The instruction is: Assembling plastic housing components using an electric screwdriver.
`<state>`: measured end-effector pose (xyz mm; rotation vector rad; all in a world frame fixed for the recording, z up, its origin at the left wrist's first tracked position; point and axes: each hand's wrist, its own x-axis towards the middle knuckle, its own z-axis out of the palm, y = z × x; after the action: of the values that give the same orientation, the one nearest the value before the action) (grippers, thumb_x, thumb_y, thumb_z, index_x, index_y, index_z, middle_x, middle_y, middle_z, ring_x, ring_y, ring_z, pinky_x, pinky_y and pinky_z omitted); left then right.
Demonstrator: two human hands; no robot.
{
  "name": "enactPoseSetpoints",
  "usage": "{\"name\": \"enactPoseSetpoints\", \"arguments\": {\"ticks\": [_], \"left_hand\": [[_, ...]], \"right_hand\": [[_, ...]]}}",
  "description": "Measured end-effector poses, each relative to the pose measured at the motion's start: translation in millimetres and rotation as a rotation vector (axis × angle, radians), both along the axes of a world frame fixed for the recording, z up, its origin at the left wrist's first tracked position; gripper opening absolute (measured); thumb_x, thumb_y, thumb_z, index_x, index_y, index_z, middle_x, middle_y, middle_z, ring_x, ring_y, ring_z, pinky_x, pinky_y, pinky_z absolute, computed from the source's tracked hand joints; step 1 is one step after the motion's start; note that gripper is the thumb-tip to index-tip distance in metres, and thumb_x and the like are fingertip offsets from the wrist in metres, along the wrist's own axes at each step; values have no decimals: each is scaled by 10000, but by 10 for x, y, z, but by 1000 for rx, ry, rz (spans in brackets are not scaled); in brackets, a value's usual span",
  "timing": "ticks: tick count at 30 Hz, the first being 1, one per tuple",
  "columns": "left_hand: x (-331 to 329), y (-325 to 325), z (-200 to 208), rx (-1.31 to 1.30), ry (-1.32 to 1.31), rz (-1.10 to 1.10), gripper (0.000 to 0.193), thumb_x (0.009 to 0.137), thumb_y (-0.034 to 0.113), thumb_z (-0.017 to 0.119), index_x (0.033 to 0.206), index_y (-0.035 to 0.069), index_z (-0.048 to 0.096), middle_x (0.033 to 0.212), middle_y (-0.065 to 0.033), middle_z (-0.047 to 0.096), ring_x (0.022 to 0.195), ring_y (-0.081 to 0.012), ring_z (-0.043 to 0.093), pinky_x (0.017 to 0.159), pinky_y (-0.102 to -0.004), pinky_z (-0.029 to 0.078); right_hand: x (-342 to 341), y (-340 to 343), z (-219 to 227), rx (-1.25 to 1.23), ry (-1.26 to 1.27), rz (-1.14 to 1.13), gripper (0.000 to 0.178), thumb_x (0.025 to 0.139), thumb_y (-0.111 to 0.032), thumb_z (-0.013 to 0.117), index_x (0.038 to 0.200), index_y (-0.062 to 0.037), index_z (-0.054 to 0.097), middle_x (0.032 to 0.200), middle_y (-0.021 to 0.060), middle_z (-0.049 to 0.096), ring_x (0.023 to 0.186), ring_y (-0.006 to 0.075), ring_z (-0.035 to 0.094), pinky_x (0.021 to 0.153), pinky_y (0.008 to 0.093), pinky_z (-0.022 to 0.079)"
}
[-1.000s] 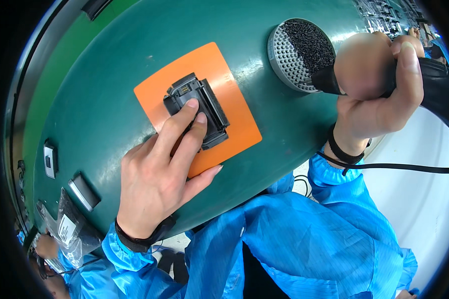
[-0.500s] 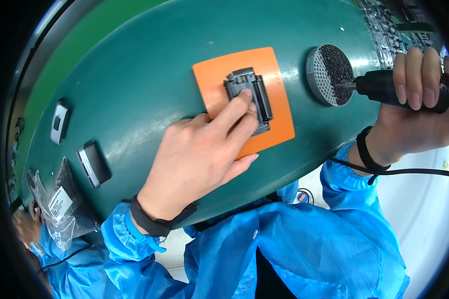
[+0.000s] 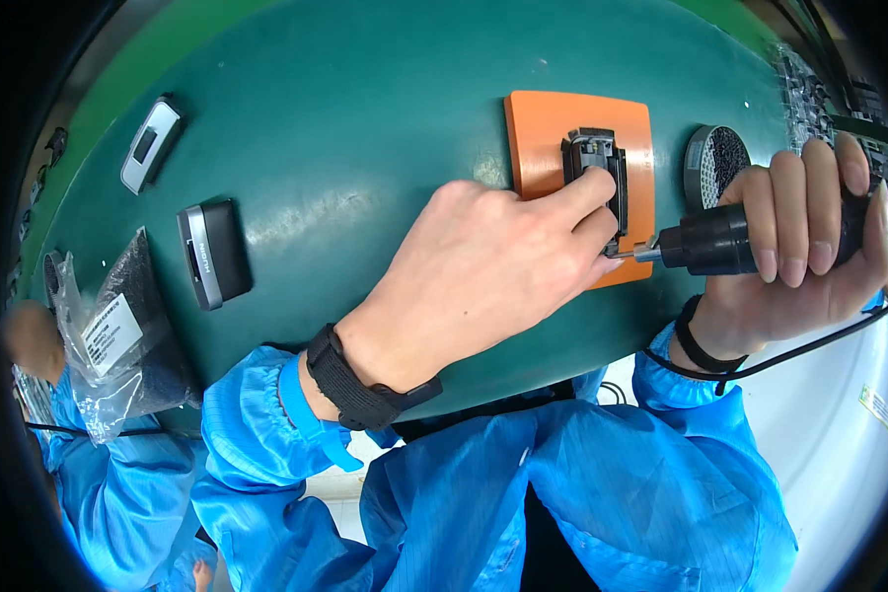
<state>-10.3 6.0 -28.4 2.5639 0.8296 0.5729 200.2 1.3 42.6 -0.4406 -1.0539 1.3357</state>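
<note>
A black plastic housing (image 3: 594, 143) with metal contacts at its far end lies on an orange pad (image 3: 540, 148). My left hand (image 3: 498, 266) reaches over it from the left, thumb and fingers closed on it and covering much of its near half. In my right hand (image 3: 804, 232) is a black electric screwdriver (image 3: 705, 244), held almost level and pointing left. Its bit is at the near end of the housing, close to my left fingertips. Whether a screw sits on the bit is too small to tell.
Behind the screwdriver stands a round grey dish (image 3: 697, 170) of small black screws. A black-and-silver case (image 3: 215, 255) and a silver cover (image 3: 152, 143) lie on the green table at left, near a clear bag (image 3: 128, 345) of dark parts. Another person sits at far left.
The screwdriver has moved from the screw dish to the near end of the housing. My left fingers have shifted from pressing on the housing's top to its near end. The whole view has shifted.
</note>
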Motion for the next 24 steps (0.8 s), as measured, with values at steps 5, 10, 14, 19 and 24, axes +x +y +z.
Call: {"name": "enactPoseSetpoints", "arguments": {"ticks": [5,10,14,19,24], "left_hand": [[13,-17,-3,44,-16,13,250,858,297,750,1003,100,700,1101,22,631,632,-182,663,530,-305,538],[21,-8,11,53,10,4,225,844,283,766,977,108,715,1081,29,641,596,-172,656,512,-295,528],[24,2,-13,53,-8,0,218,843,267,768,978,105,718,1076,29,644,581,-175,653,507,-296,527],[10,5,1,36,-27,8,218,836,239,767,992,95,717,1088,24,638,574,-189,649,506,-309,525],[24,5,17,31,-26,19,219,836,244,765,989,93,720,1089,26,635,568,-193,645,501,-312,519]], "right_hand": [[-8,6,-98,-28,63,-46,166,1050,-223,478,1027,-59,478,652,0,474,532,80,495,542,233,508],[18,11,-92,7,51,-81,155,1039,-216,486,1016,-63,487,649,-5,473,531,79,499,519,235,500],[45,-33,-59,-1,28,-66,164,1007,-234,532,999,-74,495,655,-11,479,539,71,498,545,234,501],[212,109,-123,192,-76,208,409,1060,-332,322,1175,-42,587,730,-21,524,588,91,507,571,273,500],[200,132,-123,206,-93,236,424,1058,-336,305,1183,-40,584,739,-17,528,592,92,507,570,275,492]]}}
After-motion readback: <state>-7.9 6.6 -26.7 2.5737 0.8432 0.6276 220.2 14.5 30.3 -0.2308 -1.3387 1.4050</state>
